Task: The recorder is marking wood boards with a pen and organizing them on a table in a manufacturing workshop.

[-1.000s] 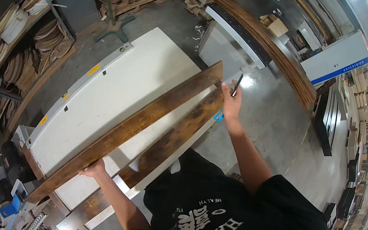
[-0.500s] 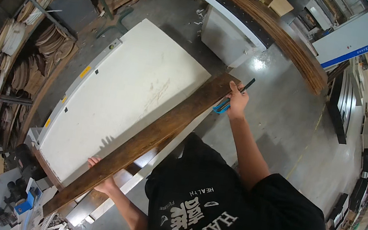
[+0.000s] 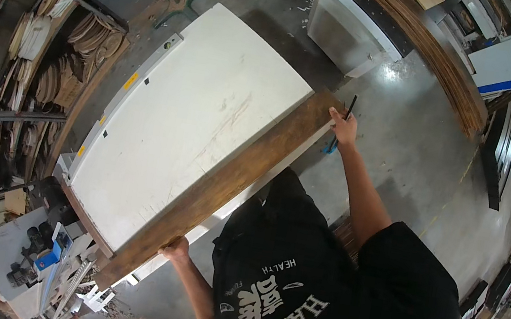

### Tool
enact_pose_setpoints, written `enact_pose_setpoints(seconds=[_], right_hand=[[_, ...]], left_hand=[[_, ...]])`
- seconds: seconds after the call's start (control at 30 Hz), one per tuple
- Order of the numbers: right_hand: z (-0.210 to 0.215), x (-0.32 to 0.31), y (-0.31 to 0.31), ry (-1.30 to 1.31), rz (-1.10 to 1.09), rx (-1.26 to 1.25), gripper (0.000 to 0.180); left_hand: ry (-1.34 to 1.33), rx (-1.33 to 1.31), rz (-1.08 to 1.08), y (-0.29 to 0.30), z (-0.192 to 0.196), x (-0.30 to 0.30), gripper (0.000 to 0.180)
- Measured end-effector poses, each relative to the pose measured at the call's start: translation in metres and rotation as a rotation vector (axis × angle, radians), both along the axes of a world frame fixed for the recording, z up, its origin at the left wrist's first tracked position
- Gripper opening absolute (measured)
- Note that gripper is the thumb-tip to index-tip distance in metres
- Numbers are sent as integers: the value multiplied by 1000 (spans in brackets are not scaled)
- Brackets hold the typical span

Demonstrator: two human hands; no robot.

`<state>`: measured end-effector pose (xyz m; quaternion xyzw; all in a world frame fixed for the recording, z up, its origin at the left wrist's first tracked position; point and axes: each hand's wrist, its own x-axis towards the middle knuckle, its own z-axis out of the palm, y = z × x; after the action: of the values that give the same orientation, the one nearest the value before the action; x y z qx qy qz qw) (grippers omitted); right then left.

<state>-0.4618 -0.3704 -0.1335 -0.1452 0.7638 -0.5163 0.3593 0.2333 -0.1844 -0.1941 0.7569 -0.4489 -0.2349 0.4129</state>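
A long dark-brown wooden board (image 3: pixel 236 173) lies slantwise along the near edge of a white-topped table (image 3: pixel 198 97). My left hand (image 3: pixel 175 249) is closed on the board's near edge toward its lower-left end, with the fingers partly hidden. At the upper-right end, my right hand (image 3: pixel 344 129) grips the board's corner, thumb on top. A thin black tool (image 3: pixel 351 106) with a blue part is also held in my right hand, sticking out past the fingers; its exact kind cannot be made out.
Racks of curved wooden pieces (image 3: pixel 91 33) stand to the left. Small machines and a blue box (image 3: pixel 49 258) sit by the table's lower-left corner. A grey cabinet (image 3: pixel 345 33) is beyond the far right corner, beside stacked brown strips (image 3: pixel 442 55).
The board has turned flatter and settled along the table's near edge. My left hand has shifted from around its underside to its near edge. The whole view has shifted slightly.
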Motion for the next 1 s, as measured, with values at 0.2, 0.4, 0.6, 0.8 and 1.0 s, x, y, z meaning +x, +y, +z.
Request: enact_pose_setpoints(seconds=[0.2, 0.4, 0.6, 0.8, 1.0], right_hand=[[-44, -27, 2, 340, -52, 36, 46], [-53, -19, -1, 73, -147, 156, 48], [-51, -32, 7, -387, -353, -50, 37], [-50, -38, 3, -360, -304, 7, 38], [-63, -63, 11, 396, 170, 72, 45]], left_hand=[[1415, -235, 705, -12, 13, -49, 51], [552, 580, 545, 15, 57, -48, 48], [-315, 135, -52, -48, 100, -96, 38], [-491, 233, -654, -125, 110, -224, 81], [-628, 385, -1002, -164, 108, -311, 120]])
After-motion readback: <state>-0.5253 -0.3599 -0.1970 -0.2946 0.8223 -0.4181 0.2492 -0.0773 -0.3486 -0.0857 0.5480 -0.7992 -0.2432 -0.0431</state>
